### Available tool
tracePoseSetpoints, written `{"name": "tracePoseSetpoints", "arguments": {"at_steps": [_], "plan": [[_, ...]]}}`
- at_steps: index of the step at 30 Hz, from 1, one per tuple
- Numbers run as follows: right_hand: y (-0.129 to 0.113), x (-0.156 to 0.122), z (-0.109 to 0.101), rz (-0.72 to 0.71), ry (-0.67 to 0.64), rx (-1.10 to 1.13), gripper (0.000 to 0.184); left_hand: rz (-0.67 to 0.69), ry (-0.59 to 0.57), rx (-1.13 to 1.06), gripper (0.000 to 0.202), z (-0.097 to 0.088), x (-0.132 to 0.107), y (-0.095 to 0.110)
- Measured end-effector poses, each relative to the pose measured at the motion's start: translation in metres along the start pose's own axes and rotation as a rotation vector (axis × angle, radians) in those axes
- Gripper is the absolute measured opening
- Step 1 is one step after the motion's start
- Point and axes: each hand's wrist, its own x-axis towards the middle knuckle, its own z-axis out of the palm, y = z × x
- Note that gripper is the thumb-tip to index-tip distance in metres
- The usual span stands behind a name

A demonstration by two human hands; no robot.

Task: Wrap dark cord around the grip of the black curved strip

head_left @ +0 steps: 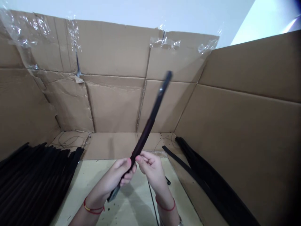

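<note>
A long black strip (150,121) slants up and away from me, its far tip in front of the cardboard back wall. My left hand (118,177) is closed around its lower part, with the near end sticking out below the fingers. My right hand (151,168) touches the strip beside the left hand, its fingertips pinched at the strip's edge. A thin dark wire (151,197) runs down from under my right hand. Red string bracelets sit on both wrists.
Cardboard walls (246,125) enclose the pale work surface (131,204) on three sides. A large heap of black strips (33,179) lies at the left. Several more black strips (207,179) lie along the right wall. Clear tape hangs from the back wall's top edge.
</note>
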Motion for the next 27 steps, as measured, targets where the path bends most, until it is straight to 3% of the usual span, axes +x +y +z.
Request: {"name": "tracePoseSetpoints", "arguments": {"at_steps": [2,5,8,10,12,18,24,27], "plan": [[0.001,-0.002,0.002,-0.007,0.034,-0.016,0.038,-0.035,-0.009,0.021,0.064,0.001,-0.001,-0.001],[0.006,-0.001,0.006,-0.03,0.116,-0.01,0.038,0.054,0.148,0.076,0.055,0.005,-0.002,-0.003],[0.01,0.005,0.006,-0.003,0.014,0.048,0.043,0.135,0.267,0.116,0.049,0.004,-0.004,-0.004],[0.012,0.007,0.004,0.04,-0.075,0.098,0.049,0.114,0.229,0.124,0.056,-0.001,-0.004,-0.003],[0.013,0.008,0.005,0.062,-0.085,0.136,0.052,0.083,0.159,0.138,0.063,-0.007,-0.003,-0.002],[0.01,0.005,0.015,0.027,0.085,0.129,0.047,0.182,0.206,0.217,0.054,-0.006,-0.005,0.004],[0.009,0.006,0.01,0.022,0.106,0.047,0.038,0.047,0.082,0.121,0.063,-0.003,0.007,-0.003],[0.014,0.006,0.013,-0.008,0.179,0.03,0.039,0.083,0.161,0.103,0.055,-0.007,0.014,-0.006]]}}
